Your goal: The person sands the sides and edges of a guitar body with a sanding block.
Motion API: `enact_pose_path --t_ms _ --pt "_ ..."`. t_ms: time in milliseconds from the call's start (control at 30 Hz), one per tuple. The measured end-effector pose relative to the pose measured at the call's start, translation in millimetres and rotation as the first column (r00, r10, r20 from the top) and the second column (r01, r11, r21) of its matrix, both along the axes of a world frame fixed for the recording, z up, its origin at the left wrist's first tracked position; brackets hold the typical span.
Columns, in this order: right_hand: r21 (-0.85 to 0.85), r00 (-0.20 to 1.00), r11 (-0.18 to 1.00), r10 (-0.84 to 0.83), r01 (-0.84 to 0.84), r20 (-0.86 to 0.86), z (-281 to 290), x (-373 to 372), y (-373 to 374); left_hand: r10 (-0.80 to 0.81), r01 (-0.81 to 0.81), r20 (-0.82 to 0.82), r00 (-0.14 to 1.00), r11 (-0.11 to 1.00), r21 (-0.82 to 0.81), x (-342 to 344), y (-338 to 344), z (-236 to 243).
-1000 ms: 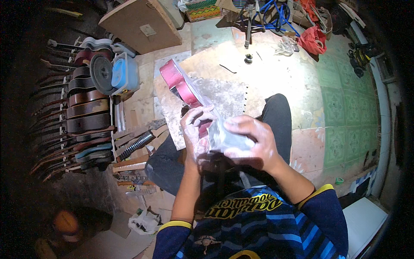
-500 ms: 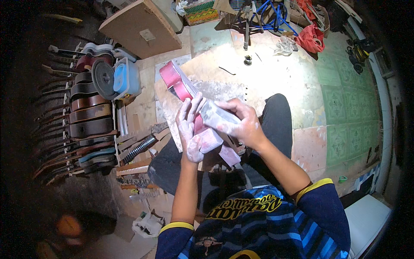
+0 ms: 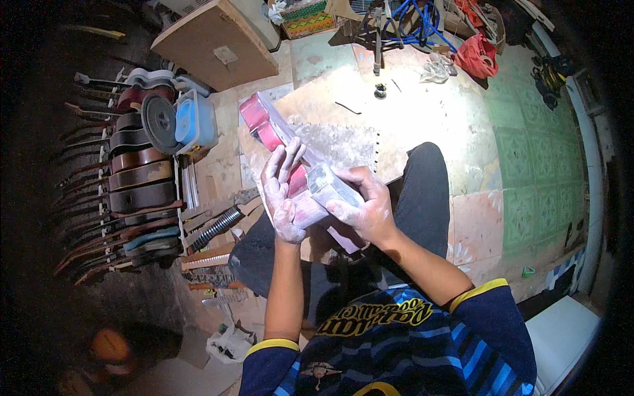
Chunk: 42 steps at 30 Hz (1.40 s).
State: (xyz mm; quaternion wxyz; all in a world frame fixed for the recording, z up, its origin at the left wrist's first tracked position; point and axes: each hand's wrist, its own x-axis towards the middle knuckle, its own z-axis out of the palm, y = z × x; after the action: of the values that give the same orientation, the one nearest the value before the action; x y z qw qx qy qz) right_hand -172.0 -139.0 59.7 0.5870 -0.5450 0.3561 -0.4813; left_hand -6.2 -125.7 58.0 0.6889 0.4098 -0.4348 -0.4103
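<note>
A dusty red body, curved in at the waist like a small guitar [image 3: 267, 136], slants across my lap, its far end pointing up and to the left. My left hand [image 3: 280, 188] is coated in white dust; its fingers lie along the red body and its thumb rests at the near end, gripping it. In my right hand [image 3: 371, 206] is a grey sheet that looks like sandpaper [image 3: 327, 183], pressed over the body's near part with the thumb on top. My hands and the sheet hide part of the body.
Guitars [image 3: 135, 158] stand in a row at the left, beside a light-blue plastic tub [image 3: 203, 125]. A wooden board [image 3: 214, 49] leans at the back left. A small dark round object [image 3: 380, 91] is on the floor ahead. A red bag [image 3: 475, 58] sits farther right.
My right hand and the grey sheet have moved slightly nearer, with the thumb now lower. The red body has shifted a little to the left along with my left hand.
</note>
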Motion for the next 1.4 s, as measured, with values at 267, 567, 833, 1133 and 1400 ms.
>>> enact_pose_path --t_ms 267,567,833,1133,1400 --pt "-0.231 0.995 0.969 -0.092 0.083 -0.029 -0.9 -0.9 10.9 0.042 -0.042 0.016 0.999 0.999 -0.007 -2.8 -4.4 2.0" --pt "-0.093 0.968 0.977 -0.204 0.192 -0.145 -24.7 -4.1 -0.7 0.081 -0.089 0.172 0.982 0.995 0.036 6.5 -0.7 -1.0" --pt "0.005 0.973 0.983 -0.183 0.185 -0.142 -32.0 -30.0 26.5 0.109 -0.095 0.513 0.852 0.994 -0.053 31.0 6.0 17.0" --pt "-0.353 0.926 0.928 -0.234 0.122 -0.295 -25.9 -27.2 44.8 0.006 -0.22 0.76 0.65 0.959 0.181 7.2 12.2 68.7" --pt "-0.39 0.929 0.916 -0.22 0.092 -0.298 -49.0 -14.3 52.7 0.048 -0.217 0.439 0.897 0.914 0.343 25.1 5.5 58.4"
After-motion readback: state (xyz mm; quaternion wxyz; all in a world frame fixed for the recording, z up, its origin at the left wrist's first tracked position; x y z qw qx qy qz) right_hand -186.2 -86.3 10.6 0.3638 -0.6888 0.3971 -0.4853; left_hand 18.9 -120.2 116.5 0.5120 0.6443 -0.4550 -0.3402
